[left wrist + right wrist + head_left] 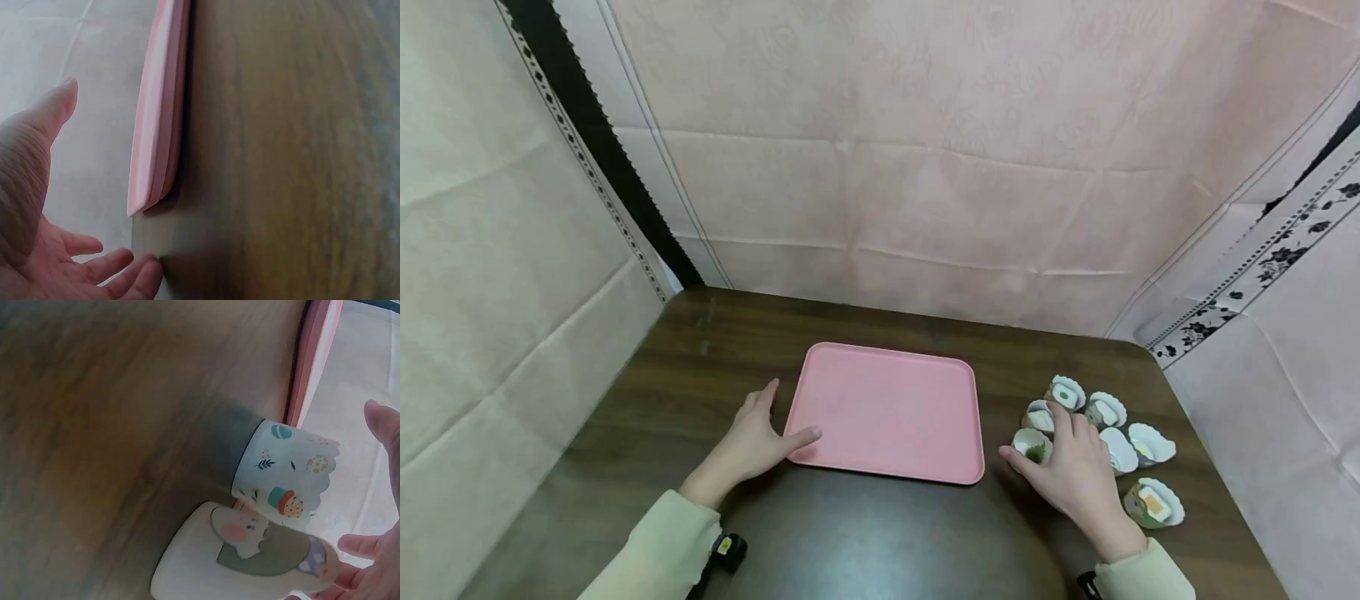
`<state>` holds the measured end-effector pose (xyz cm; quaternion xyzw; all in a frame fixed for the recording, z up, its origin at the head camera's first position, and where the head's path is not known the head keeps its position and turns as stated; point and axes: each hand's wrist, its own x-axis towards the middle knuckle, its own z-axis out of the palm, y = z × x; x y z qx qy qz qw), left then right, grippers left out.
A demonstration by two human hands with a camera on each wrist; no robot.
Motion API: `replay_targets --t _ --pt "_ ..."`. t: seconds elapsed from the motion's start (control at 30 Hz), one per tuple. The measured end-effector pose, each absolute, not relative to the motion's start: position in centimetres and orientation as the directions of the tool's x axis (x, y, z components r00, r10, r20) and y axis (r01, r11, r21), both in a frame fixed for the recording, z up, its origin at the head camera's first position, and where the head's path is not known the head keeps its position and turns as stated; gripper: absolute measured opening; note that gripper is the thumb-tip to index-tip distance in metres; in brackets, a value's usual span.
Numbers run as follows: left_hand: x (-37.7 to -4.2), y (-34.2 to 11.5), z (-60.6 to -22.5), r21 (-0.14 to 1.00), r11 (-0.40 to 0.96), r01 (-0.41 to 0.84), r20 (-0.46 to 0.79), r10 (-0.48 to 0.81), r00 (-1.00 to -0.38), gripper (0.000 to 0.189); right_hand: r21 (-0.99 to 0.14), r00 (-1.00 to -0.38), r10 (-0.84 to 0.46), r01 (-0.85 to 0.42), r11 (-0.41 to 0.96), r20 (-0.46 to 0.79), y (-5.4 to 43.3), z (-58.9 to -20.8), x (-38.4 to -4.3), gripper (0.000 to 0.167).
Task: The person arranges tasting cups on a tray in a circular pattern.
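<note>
A pink rectangular tray (887, 412) lies flat on the table, its inside bare. By its near-left corner is my left hand (751, 440), thumb and fingers spread, holding nothing. On the right my right hand (1078, 475) hovers over several scalloped paper cups, thumb apart from the fingers. A cup with something green inside (1028, 440) stands between thumb and fingers. In the right wrist view, a white cup with cupcake prints (281, 469) stands beside a cup with a cartoon face (250, 562). My fingertips are near that cup's rim; whether they touch cannot be told.
More paper cups with small white pieces inside stand right of my hand, such as one with an orange-and-white piece (1152, 504). The dark wooden table (880, 533) is bounded by pale cloth hangings (910, 167) at the back and sides.
</note>
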<state>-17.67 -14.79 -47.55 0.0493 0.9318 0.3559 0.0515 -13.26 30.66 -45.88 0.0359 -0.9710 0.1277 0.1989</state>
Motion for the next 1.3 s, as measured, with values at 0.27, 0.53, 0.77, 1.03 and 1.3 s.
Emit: replay_targets --t 0.27,0.53,0.77,1.03,1.3 --pt "-18.6 -14.8 -48.1 0.783 0.622 0.016 -0.108 0.161 -0.981 0.113 -0.269 -0.937 0.040 -0.059 0.961 0.347 31.5 -45.9 -12.8 0.102" --pt "-19.2 -15.4 -48.7 0.828 0.561 0.019 -0.097 0.177 -0.979 0.100 -0.303 -0.933 0.067 -0.046 0.952 0.352 31.4 -46.6 -12.8 0.089" --pt "-19.7 -15.8 -49.6 0.876 0.482 0.013 -0.095 0.199 -0.975 0.068 -0.273 -0.951 0.053 -0.034 0.961 0.304 31.6 -46.8 -12.7 0.089" --pt "-19.7 -15.7 -49.5 0.881 0.474 0.003 -0.112 0.214 -0.970 0.061 -0.211 -0.953 0.016 -0.051 0.976 0.304 31.7 -46.6 -12.7 0.085" --pt "-19.5 -16.2 -49.7 0.880 0.474 -0.025 -0.134 0.197 -0.971 0.061 -0.210 -0.964 -0.006 -0.064 0.976 0.265 31.1 -46.7 -12.9 0.079"
